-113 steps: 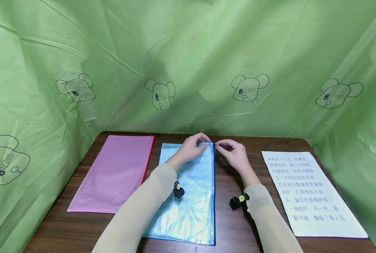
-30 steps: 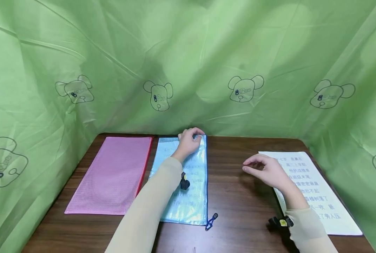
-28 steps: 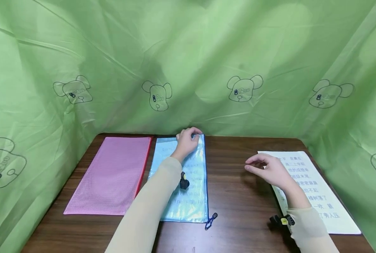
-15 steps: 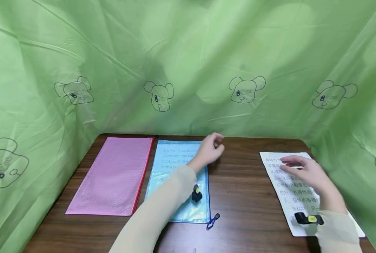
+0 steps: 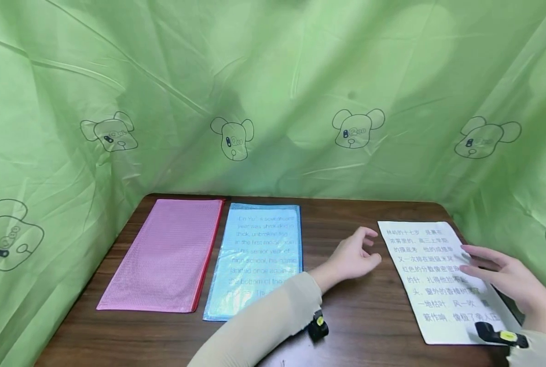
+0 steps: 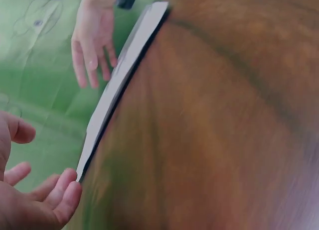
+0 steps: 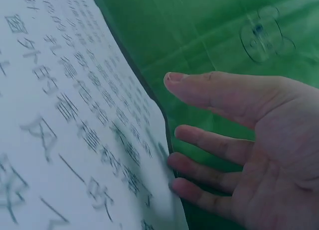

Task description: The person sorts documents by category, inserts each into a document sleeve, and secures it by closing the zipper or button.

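White sheets (image 5: 433, 285) printed with Chinese characters lie at the right of the table; the left wrist view shows their edge as a thin stack (image 6: 119, 75). My left hand (image 5: 353, 255), fingers loosely bent and holding nothing, is just left of that stack. Over its right edge is my right hand (image 5: 507, 275); in the right wrist view its fingers (image 7: 209, 140) are spread and relaxed, fingertips right at the paper's edge. A blue zip pouch (image 5: 254, 255) with an English-printed page inside lies left of my left hand, its lower right corner hidden behind the sleeve.
A pink mesh zip pouch (image 5: 162, 255) with a red zipper edge lies at the left of the brown wooden table (image 5: 337, 219). Green fabric (image 5: 291, 102) with printed animal heads hangs behind and at both sides. Each wrist carries a small black camera (image 5: 317, 326).
The left hand has let go of the blue pouch's top edge and moved right toward the white sheets. The right hand has left the pouch's zipper side and moved across to the sheets' right edge.
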A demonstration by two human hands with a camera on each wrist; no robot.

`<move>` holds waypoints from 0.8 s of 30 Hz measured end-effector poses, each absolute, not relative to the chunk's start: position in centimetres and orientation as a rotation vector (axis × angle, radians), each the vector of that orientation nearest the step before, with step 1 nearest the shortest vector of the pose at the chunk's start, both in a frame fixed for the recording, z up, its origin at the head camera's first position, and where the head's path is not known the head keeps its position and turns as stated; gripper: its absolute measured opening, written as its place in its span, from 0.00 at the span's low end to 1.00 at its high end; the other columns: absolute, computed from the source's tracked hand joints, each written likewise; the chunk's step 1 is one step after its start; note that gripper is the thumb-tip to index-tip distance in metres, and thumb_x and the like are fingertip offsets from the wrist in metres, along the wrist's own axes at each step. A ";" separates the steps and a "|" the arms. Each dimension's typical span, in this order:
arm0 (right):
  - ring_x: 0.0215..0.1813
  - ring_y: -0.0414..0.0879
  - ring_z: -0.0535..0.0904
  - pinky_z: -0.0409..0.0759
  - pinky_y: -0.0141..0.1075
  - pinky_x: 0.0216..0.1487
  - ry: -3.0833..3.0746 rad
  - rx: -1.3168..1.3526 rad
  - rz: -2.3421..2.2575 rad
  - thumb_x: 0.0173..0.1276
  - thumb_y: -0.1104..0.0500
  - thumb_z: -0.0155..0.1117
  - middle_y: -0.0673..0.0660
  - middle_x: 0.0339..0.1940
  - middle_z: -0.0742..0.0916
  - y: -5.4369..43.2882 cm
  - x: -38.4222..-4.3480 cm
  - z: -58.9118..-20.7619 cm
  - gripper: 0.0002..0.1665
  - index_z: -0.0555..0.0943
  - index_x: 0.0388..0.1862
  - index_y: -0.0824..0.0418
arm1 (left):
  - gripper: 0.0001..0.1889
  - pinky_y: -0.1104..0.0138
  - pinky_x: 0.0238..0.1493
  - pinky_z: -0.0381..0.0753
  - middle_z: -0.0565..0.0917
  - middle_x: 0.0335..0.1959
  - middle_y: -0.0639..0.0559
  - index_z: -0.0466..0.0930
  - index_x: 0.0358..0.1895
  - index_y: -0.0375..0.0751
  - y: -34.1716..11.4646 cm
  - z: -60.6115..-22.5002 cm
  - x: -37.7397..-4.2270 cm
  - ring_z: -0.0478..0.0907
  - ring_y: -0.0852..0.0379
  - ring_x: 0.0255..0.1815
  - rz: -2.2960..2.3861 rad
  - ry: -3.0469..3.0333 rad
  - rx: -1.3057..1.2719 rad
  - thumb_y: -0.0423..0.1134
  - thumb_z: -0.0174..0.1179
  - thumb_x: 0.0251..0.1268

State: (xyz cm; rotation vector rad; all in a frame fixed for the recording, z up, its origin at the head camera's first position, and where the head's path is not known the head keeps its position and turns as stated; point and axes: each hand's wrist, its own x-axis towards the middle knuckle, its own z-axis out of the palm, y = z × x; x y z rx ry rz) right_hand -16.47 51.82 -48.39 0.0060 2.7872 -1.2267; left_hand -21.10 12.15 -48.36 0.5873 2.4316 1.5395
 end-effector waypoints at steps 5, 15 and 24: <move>0.52 0.14 0.74 0.73 0.21 0.43 2.764 0.021 -1.282 0.76 0.54 0.77 0.22 0.52 0.83 53.2 -15.9 -49.3 0.36 0.79 0.80 0.44 | 0.29 0.75 0.50 0.80 0.87 0.60 0.52 0.76 0.68 0.57 14.0 -49.1 -19.5 0.84 0.73 0.40 1.483 2.453 0.491 0.41 0.72 0.65; 0.46 0.31 0.83 0.81 0.29 0.42 2.652 0.145 -1.127 0.75 0.49 0.77 0.53 0.58 0.89 53.5 -16.4 -48.5 0.34 0.82 0.72 0.66 | 0.25 0.72 0.50 0.78 0.85 0.53 0.58 0.81 0.62 0.57 16.0 -49.0 -17.2 0.82 0.68 0.48 1.542 2.364 0.340 0.41 0.75 0.61; 0.44 0.34 0.80 0.82 0.34 0.42 2.645 0.028 -1.076 0.76 0.56 0.76 0.68 0.59 0.85 52.2 -16.7 -48.9 0.33 0.79 0.70 0.74 | 0.21 0.71 0.40 0.78 0.83 0.43 0.58 0.84 0.57 0.55 16.4 -50.1 -17.5 0.78 0.68 0.38 1.681 2.327 0.225 0.34 0.71 0.60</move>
